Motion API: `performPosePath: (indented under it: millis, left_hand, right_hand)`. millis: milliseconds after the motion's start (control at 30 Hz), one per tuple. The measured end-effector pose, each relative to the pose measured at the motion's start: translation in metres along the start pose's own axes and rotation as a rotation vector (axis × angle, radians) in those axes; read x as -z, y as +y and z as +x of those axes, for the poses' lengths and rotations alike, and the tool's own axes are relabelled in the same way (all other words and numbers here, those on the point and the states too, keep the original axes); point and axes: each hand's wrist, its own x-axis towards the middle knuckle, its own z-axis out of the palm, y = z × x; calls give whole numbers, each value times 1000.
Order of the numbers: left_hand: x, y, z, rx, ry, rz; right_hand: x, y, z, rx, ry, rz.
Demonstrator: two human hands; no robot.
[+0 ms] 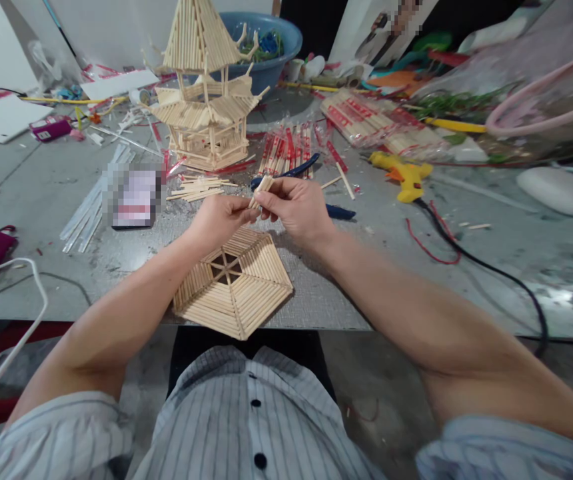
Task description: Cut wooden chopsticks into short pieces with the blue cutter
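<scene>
A small bundle of short wooden sticks (263, 189) is pinched between my two hands, above the table. My right hand (300, 208) closes thumb and fingers on its upper part. At its lower left end, the fingertips of my left hand (222, 219) grip it too. Just below lies a hexagonal stick panel (261, 288) with a spoked opening, overhanging the table's front edge and partly covered by my left forearm. Cut sticks (199, 189) lie in a loose pile beyond my left hand. A blue-handled tool (340, 213) is partly hidden behind my right hand.
A stick-built pagoda model (206, 123) stands at the back, before a blue basin (286, 43). Wrapped chopsticks (361, 117) lie back right. A yellow glue gun (406, 175) trails a black cord. Left are a phone (136, 195) and clear glue sticks (94, 203).
</scene>
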Motion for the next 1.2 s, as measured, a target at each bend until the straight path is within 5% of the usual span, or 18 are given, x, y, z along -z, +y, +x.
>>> performPosePath:
  millis: [200, 500, 633, 867, 1033, 1200]
  left_hand:
    - [6, 1, 0, 19, -103, -127]
    - [15, 9, -3, 110, -378, -489]
    - [10, 10, -4, 80, -307, -343]
    - [-4, 20, -9, 58, -5, 211]
    - [-2, 21, -9, 29, -45, 271]
    - [6, 23, -9, 38, -153, 63]
  right_hand:
    - [1, -6, 0, -6, -31, 47]
    - [12, -5, 3, -148, -274, 220]
    - [8, -7, 2, -99, -180, 152]
    - [3, -9, -1, -28, -61, 0]
    - [3, -7, 0, -30, -102, 31]
    - [7, -5, 1, -47, -185, 152]
